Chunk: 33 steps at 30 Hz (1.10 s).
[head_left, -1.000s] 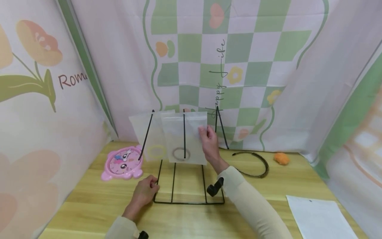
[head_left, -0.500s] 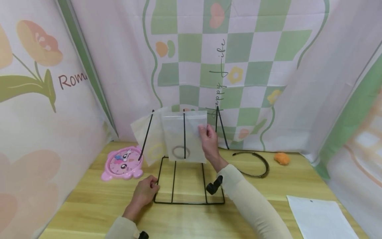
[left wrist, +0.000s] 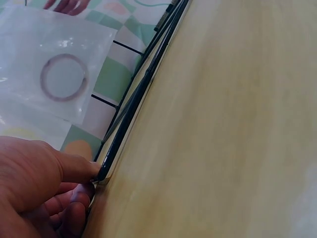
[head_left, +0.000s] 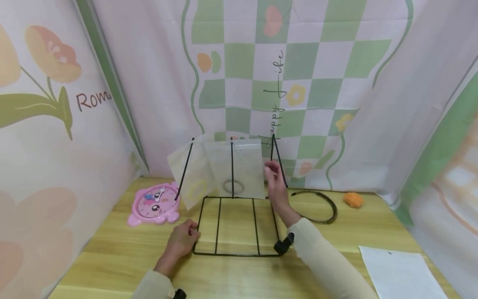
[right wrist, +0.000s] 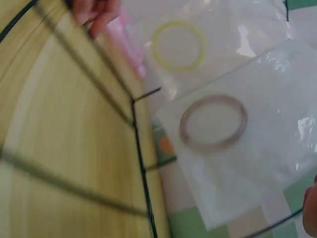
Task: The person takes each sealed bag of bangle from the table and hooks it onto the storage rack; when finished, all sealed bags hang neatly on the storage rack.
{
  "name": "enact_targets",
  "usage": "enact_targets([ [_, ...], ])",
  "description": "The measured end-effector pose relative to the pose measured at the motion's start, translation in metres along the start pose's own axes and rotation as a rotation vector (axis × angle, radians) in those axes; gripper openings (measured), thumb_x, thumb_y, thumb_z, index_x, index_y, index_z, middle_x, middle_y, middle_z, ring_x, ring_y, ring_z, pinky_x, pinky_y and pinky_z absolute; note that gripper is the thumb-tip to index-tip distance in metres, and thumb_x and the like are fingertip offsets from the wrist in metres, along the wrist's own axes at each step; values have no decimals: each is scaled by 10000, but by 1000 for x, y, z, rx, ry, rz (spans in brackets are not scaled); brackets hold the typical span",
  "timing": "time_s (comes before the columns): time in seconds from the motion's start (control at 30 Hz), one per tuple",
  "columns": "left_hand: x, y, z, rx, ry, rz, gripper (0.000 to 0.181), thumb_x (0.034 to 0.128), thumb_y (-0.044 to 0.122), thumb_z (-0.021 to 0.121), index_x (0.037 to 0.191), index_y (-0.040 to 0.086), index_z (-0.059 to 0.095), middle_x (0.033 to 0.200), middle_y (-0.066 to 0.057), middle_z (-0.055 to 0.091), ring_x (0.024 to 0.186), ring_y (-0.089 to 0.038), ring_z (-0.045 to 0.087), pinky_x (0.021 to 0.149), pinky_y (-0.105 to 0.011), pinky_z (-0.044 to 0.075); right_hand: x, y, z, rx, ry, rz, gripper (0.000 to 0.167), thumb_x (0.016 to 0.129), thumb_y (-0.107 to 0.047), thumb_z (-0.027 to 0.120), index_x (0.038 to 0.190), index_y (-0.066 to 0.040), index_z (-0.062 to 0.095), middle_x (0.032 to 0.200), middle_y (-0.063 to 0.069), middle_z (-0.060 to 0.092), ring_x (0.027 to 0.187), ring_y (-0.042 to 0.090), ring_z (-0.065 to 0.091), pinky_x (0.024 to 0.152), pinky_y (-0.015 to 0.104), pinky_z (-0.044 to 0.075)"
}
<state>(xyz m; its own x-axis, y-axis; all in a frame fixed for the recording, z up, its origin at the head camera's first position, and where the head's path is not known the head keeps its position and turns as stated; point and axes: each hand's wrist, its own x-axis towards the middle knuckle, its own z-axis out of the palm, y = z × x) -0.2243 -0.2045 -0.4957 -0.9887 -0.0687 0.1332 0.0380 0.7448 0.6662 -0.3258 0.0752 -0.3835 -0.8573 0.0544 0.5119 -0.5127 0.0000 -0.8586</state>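
Note:
A black wire display rack [head_left: 239, 255] stands on the wooden table. My left hand [head_left: 181, 241] pinches the left side of its base frame; in the left wrist view the thumb [left wrist: 74, 167] lies against the black wire. Two clear zip bags hang at the rack's prongs. The middle bag [head_left: 249, 166] contains a brownish-pink ring [right wrist: 185, 121], and the tilted left bag [head_left: 186, 166] a yellow ring [right wrist: 157, 47]. Just right of the middle bag's edge is my right hand [head_left: 278, 189], fingers loosely bent, apart from the bag and holding nothing.
A pink cartoon clock [head_left: 154, 204] lies left of the rack. To the right are a dark coiled headband [head_left: 333, 207], an orange fluffy item [head_left: 353, 199] and a white sheet or bag [head_left: 401, 270]. A patterned curtain [head_left: 239, 62] closes off the back.
My right hand has let go of the middle bag and moved a little right. The left bag has swung into a tilt. My left hand stays on the rack's base.

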Motion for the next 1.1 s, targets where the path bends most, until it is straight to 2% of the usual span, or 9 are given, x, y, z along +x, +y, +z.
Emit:
enact_targets([
  [0.1,-1,0,0,-3,4,3,245,856,99,704,1078,10,653,755,23,571,665,-121,496,614,-277,445,-14,-13,-20,-68,-13,-20,308,1004,-34,475,1244,158,447,1242,319,499,1077,173,490,899,193,396],
  [0.23,-2,1,3,-17,-10,1,257,858,110,702,1087,6,649,755,27,566,664,-121,495,613,-277,450,-30,-10,-55,-152,-19,-72,305,980,27,484,1234,191,442,1217,348,493,1076,243,482,866,185,392],
  [0.37,-4,-2,2,-15,-4,-19,257,848,109,706,1081,12,656,740,35,559,659,-120,492,632,-290,456,-44,-4,-85,-230,-20,-81,311,973,30,497,1234,191,446,1194,330,513,1049,198,489,843,171,390],
  [0.53,-3,-2,-1,-27,2,-13,261,844,101,703,1081,6,653,737,30,555,656,-128,492,635,-301,454,-53,15,-128,-311,26,-51,311,987,-10,509,1269,113,466,1207,252,536,1055,72,481,842,161,385],
  [0.63,-2,0,-1,-34,-3,-8,269,846,99,704,1091,2,650,742,24,556,662,-131,493,634,-299,454,-58,27,-155,-386,27,-34,308,1002,-62,511,1279,66,468,1197,187,553,1035,13,478,825,138,395],
  [0.77,-1,0,-2,-30,-11,-21,272,850,105,707,1096,6,648,750,20,557,666,-132,493,631,-295,452,-68,36,-185,-501,26,12,331,1009,-126,524,1287,43,464,1155,112,567,999,-23,481,795,108,402],
  [0.87,-2,1,-2,-31,-16,-33,271,850,111,710,1095,13,649,751,21,557,661,-129,491,621,-288,446,-75,41,-207,-566,58,52,360,1002,-153,543,1289,51,465,1128,94,565,974,-58,473,787,85,399],
  [1.03,-1,1,-2,-33,-14,-34,272,848,115,711,1096,19,651,748,25,556,655,-124,489,614,-283,439,-82,42,-246,-713,88,185,479,1000,-267,550,1320,71,440,1182,183,557,901,-139,417,744,70,385],
  [1.1,0,1,-2,-31,-13,-33,270,849,114,709,1096,19,651,747,25,554,655,-125,488,615,-284,439,-83,40,-262,-783,91,269,552,993,-330,547,1338,83,422,1214,242,550,914,-75,452,735,120,395],
])
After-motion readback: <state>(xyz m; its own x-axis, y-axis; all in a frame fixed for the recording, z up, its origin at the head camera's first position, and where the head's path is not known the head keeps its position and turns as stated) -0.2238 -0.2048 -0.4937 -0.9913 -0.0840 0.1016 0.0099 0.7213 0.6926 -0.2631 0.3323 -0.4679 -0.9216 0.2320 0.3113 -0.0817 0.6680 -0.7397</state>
